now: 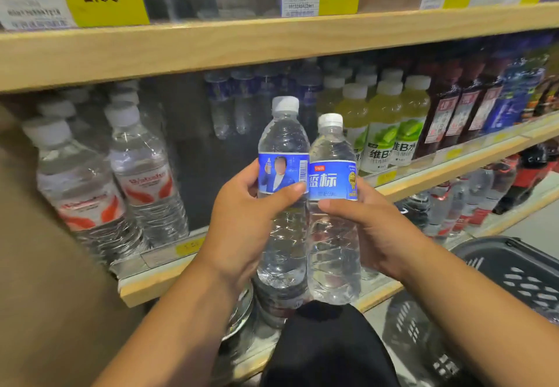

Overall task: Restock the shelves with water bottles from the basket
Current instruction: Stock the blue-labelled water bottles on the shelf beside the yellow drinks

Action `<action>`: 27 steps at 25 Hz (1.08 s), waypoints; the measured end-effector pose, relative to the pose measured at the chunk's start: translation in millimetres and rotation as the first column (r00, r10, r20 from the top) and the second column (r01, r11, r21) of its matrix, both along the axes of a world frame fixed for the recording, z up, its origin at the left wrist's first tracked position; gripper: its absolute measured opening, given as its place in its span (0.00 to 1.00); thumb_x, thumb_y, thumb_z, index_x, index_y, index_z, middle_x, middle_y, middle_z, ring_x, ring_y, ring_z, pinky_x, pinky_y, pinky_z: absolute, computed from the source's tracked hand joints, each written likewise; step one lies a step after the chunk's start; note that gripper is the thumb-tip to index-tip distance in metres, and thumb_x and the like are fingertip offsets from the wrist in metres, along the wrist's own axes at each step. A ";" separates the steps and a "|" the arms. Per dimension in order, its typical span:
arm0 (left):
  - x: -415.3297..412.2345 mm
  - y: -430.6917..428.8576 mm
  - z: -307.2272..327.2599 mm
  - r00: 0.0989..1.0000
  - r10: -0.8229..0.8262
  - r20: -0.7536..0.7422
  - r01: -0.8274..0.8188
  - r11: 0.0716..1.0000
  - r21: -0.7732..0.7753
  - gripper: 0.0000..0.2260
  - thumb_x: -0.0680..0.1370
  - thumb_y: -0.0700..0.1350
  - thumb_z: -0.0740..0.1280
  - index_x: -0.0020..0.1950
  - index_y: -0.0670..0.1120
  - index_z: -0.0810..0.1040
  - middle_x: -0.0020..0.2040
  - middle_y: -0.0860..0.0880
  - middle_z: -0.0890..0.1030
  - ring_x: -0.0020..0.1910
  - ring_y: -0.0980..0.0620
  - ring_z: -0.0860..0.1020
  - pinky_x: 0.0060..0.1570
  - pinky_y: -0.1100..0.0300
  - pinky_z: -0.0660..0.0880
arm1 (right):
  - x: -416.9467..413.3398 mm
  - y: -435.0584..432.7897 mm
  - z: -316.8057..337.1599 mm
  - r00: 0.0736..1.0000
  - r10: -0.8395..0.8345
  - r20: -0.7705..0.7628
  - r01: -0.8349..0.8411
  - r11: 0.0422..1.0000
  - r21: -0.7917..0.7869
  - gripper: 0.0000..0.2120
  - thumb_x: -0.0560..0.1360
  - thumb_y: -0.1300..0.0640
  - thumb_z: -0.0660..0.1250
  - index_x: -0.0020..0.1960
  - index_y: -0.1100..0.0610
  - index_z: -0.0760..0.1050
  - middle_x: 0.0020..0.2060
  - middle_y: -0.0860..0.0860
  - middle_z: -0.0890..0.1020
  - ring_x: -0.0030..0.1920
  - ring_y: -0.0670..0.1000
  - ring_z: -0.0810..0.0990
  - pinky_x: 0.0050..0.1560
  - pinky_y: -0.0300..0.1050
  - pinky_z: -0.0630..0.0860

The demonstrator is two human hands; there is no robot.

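Two clear water bottles with blue labels and white caps are held upright side by side in front of the middle shelf. My left hand (242,220) grips the left bottle (282,156) around its middle, thumb across the label. My right hand (369,229) grips the right bottle (332,253), which touches the left one. Behind them the shelf (160,280) has a dark gap, with a few blue-labelled bottles (230,105) far back. The dark plastic basket (514,274) sits at the lower right.
Red-labelled water bottles (121,181) stand left of the gap, green drink bottles (390,126) and dark red ones (459,108) to the right. A wooden upper shelf (242,44) with yellow price tags hangs overhead. More bottles stand on the lower shelf (453,208). A brown panel fills the left edge.
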State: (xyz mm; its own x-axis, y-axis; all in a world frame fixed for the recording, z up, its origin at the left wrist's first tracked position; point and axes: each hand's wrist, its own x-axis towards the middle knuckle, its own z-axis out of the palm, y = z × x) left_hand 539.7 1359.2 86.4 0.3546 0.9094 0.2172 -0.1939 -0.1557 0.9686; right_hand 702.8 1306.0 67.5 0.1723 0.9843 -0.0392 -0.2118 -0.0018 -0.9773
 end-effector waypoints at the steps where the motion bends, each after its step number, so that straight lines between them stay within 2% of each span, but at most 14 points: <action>1: -3.9 2.6 3.0 1.000 0.022 0.011 -0.022 1.000 0.005 0.12 0.72 0.36 0.72 0.55 0.45 0.83 0.48 0.48 0.86 0.48 0.50 0.84 0.49 0.59 0.79 | -2.7 6.0 4.7 0.999 0.012 0.030 -0.013 0.999 0.034 0.27 0.62 0.61 0.76 0.60 0.53 0.76 0.53 0.55 0.84 0.54 0.57 0.82 0.59 0.58 0.76; 2: -6.9 5.9 5.7 0.999 0.045 0.023 -0.045 0.999 -0.001 0.12 0.72 0.36 0.72 0.54 0.44 0.82 0.48 0.47 0.86 0.49 0.49 0.84 0.50 0.58 0.79 | -3.6 13.0 7.8 0.998 0.016 0.055 -0.020 0.997 0.075 0.27 0.62 0.63 0.76 0.59 0.53 0.76 0.52 0.54 0.85 0.52 0.54 0.83 0.55 0.52 0.78; 4: -10.4 15.5 9.0 0.991 0.127 0.050 -0.126 0.992 -0.026 0.11 0.71 0.38 0.74 0.53 0.42 0.82 0.48 0.45 0.86 0.51 0.44 0.83 0.54 0.49 0.79 | -5.0 30.6 13.5 0.995 0.031 0.100 -0.046 0.987 0.152 0.27 0.62 0.65 0.76 0.59 0.52 0.76 0.52 0.53 0.85 0.50 0.52 0.83 0.50 0.45 0.78; 6: -10.1 24.9 13.3 0.970 0.232 0.077 -0.228 0.972 -0.065 0.12 0.67 0.41 0.77 0.48 0.42 0.82 0.46 0.42 0.85 0.49 0.39 0.83 0.54 0.40 0.78 | -5.8 48.9 16.3 0.990 0.051 0.132 -0.078 0.975 0.207 0.27 0.63 0.64 0.75 0.60 0.54 0.76 0.53 0.54 0.84 0.51 0.54 0.83 0.50 0.47 0.78; 8: -7.7 36.8 17.6 0.951 0.296 0.091 -0.290 0.954 -0.078 0.10 0.65 0.41 0.77 0.45 0.45 0.83 0.44 0.42 0.86 0.47 0.40 0.84 0.54 0.38 0.78 | -4.8 67.2 16.1 0.990 0.051 0.132 -0.082 0.967 0.243 0.26 0.62 0.64 0.76 0.58 0.55 0.77 0.52 0.56 0.84 0.51 0.58 0.83 0.53 0.53 0.79; 10: -4.6 46.2 22.2 0.943 0.320 0.094 -0.314 0.946 -0.079 0.13 0.65 0.40 0.76 0.48 0.44 0.83 0.45 0.42 0.86 0.48 0.40 0.84 0.55 0.40 0.78 | -4.6 84.9 15.0 0.993 0.036 0.112 -0.061 0.971 0.230 0.25 0.60 0.63 0.77 0.55 0.55 0.77 0.50 0.56 0.85 0.51 0.58 0.83 0.55 0.57 0.79; 12: -1.4 55.3 24.8 0.922 0.376 0.091 -0.367 0.925 -0.101 0.17 0.63 0.38 0.77 0.51 0.41 0.82 0.45 0.41 0.86 0.47 0.39 0.84 0.53 0.40 0.79 | -4.8 101.1 14.2 0.988 0.072 0.137 -0.103 0.967 0.231 0.26 0.61 0.62 0.77 0.57 0.55 0.77 0.50 0.57 0.85 0.52 0.60 0.83 0.57 0.60 0.77; 14: 0.7 62.7 23.9 0.904 0.415 0.100 -0.403 0.907 -0.122 0.18 0.64 0.36 0.77 0.53 0.40 0.82 0.42 0.42 0.86 0.42 0.41 0.84 0.46 0.46 0.81 | -4.4 114.0 16.0 0.979 0.096 0.180 -0.137 0.962 0.235 0.25 0.62 0.63 0.78 0.58 0.56 0.77 0.49 0.58 0.85 0.52 0.63 0.83 0.57 0.63 0.77; 16: 1.5 66.4 23.2 0.891 0.436 0.123 -0.418 0.896 -0.148 0.16 0.66 0.35 0.75 0.53 0.41 0.82 0.40 0.44 0.86 0.37 0.46 0.84 0.39 0.53 0.81 | -2.8 122.7 20.6 0.976 0.073 0.204 -0.124 0.961 0.247 0.23 0.64 0.66 0.77 0.57 0.56 0.78 0.47 0.58 0.85 0.51 0.62 0.83 0.57 0.61 0.78; 18: -0.4 68.8 22.8 0.880 0.460 0.120 -0.439 0.882 -0.169 0.18 0.65 0.36 0.75 0.54 0.42 0.82 0.42 0.44 0.86 0.40 0.47 0.84 0.42 0.54 0.81 | -1.5 129.9 24.9 0.981 0.049 0.189 -0.103 0.952 0.287 0.23 0.64 0.68 0.76 0.57 0.56 0.77 0.47 0.57 0.85 0.49 0.58 0.84 0.55 0.54 0.80; 20: -3.1 70.4 22.8 0.872 0.480 0.100 -0.459 0.871 -0.176 0.21 0.62 0.39 0.76 0.55 0.43 0.82 0.44 0.45 0.86 0.42 0.47 0.85 0.44 0.55 0.81 | -0.4 137.6 25.4 0.981 0.008 0.192 -0.076 0.934 0.349 0.27 0.62 0.66 0.78 0.59 0.56 0.76 0.47 0.55 0.85 0.48 0.54 0.84 0.52 0.48 0.81; 22: -3.8 71.4 24.4 0.867 0.490 0.092 -0.468 0.863 -0.187 0.23 0.59 0.41 0.75 0.54 0.43 0.82 0.41 0.47 0.86 0.38 0.51 0.84 0.38 0.59 0.80 | -0.5 147.4 18.6 0.979 -0.041 0.202 -0.037 0.930 0.366 0.33 0.61 0.66 0.79 0.63 0.57 0.74 0.50 0.53 0.85 0.49 0.51 0.83 0.51 0.45 0.80; 24: -1.9 72.0 25.4 0.866 0.494 0.073 -0.476 0.861 -0.181 0.22 0.59 0.42 0.75 0.53 0.44 0.82 0.40 0.48 0.86 0.36 0.53 0.84 0.34 0.61 0.79 | -2.4 154.7 6.9 0.973 -0.059 0.225 -0.027 0.932 0.361 0.38 0.60 0.67 0.80 0.67 0.56 0.71 0.52 0.52 0.84 0.50 0.48 0.83 0.52 0.44 0.79; 27: 1.8 72.4 25.3 0.865 0.498 0.062 -0.483 0.860 -0.162 0.19 0.59 0.42 0.74 0.50 0.45 0.83 0.40 0.49 0.86 0.38 0.53 0.84 0.37 0.61 0.79 | -5.2 157.4 -9.7 0.966 -0.079 0.247 -0.009 0.942 0.335 0.43 0.59 0.65 0.80 0.71 0.54 0.67 0.55 0.49 0.83 0.52 0.47 0.83 0.55 0.44 0.79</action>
